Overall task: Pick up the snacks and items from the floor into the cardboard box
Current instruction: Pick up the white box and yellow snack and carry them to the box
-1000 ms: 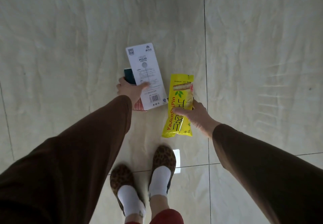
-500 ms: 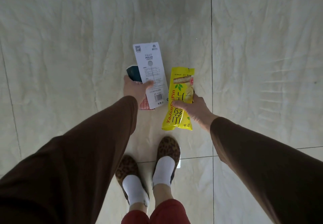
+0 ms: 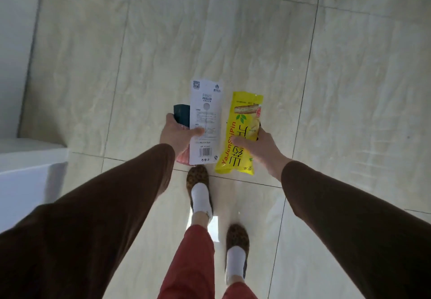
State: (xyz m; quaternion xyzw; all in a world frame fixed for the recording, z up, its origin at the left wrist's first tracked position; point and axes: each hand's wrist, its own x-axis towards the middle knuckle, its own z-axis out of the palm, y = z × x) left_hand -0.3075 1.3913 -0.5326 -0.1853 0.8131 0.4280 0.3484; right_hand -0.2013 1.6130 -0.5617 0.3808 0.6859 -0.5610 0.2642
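Peeler card (image 3: 205, 121) gripped in left hand (image 3: 177, 135), held above floor (image 3: 233, 42). Two further items, packet (image 3: 181, 115) and pack (image 3: 183, 159), stacked beneath card, at its left edge. Snack packet (image 3: 242, 133) gripped in right hand (image 3: 261, 147), just beside card on right, apart. Feet (image 3: 199, 189) seen below both hands. Furniture edge (image 3: 25, 159) located far left.

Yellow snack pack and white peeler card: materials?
Yellow snack pack: likely glossy plastic film; it creases and shows crimped ends. White peeler card: apparently matte printed cardboard; it stays flat and stiff in the left hand.
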